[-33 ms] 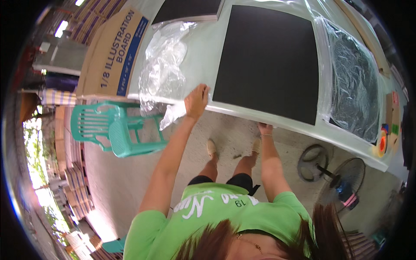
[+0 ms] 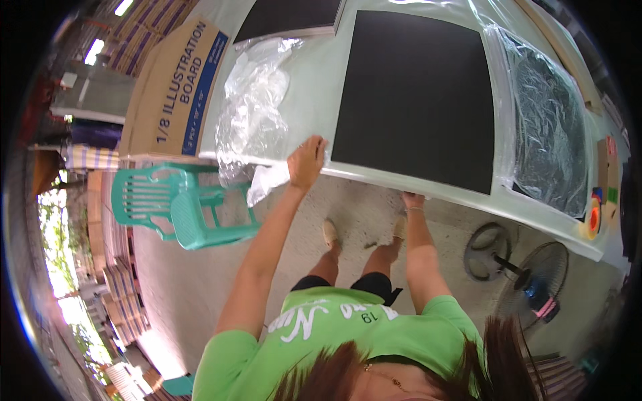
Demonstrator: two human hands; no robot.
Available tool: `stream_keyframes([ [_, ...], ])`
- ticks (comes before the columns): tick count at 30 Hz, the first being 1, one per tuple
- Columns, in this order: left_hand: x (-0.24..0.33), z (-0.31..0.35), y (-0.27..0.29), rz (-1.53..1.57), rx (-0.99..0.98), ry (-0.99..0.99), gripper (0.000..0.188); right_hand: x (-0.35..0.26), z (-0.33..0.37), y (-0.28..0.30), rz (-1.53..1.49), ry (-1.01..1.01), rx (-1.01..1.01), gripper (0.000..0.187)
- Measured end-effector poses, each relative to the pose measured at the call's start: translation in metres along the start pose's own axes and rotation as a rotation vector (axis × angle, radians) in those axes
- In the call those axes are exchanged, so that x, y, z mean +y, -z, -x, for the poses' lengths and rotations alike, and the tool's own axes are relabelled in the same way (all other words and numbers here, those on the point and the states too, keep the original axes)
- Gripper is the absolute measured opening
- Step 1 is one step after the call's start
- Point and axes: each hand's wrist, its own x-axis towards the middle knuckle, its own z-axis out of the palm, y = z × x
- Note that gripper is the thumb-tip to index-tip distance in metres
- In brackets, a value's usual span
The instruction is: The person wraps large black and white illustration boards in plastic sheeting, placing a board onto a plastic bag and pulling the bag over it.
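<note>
You stand at the front edge of a pale worktop (image 2: 314,87), and your left hand (image 2: 307,162) is at that edge, just to the left of a large black board (image 2: 416,100). Its grip is closed, fingers curled in on a crumpled white sheet (image 2: 267,182), most of which hangs down beside your wrist, in front of the edge. Your right hand (image 2: 413,200) is lower and further right, below the front edge near the middle of the board's near side; its fingers pass out of sight under the worktop, so I cannot tell whether that grip is open or closed.

The black board lies flat on the worktop, its near side close to the front edge, and neither of your hands is on its face. To its left you have a loose heap of clear plastic (image 2: 257,100), part of it drooping over the edge, with a cardboard box (image 2: 175,93) beyond that. Another dark board (image 2: 287,19) with a pale side edge lies behind the plastic. To the right of the black board is a dark panel (image 2: 545,127) under wrinkled clear wrap, and near the right corner an orange roll (image 2: 594,219). A green plastic chair (image 2: 190,210) stands at your left, below the box, and an electric fan (image 2: 528,281) is on the floor (image 2: 200,287) at your right.
</note>
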Motion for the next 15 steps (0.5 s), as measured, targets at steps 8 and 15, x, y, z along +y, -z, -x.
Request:
stream_keyframes([
  [8,-0.017,-0.019,-0.005,0.095,-0.024,-0.28,0.012,0.006,-0.044,-0.027,-0.151,0.188,-0.162,0.035],
  [15,-0.023,-0.012,-0.016,0.088,0.071,-0.305,0.013,0.055,0.01,0.003,-0.1,0.208,-0.4,0.046],
])
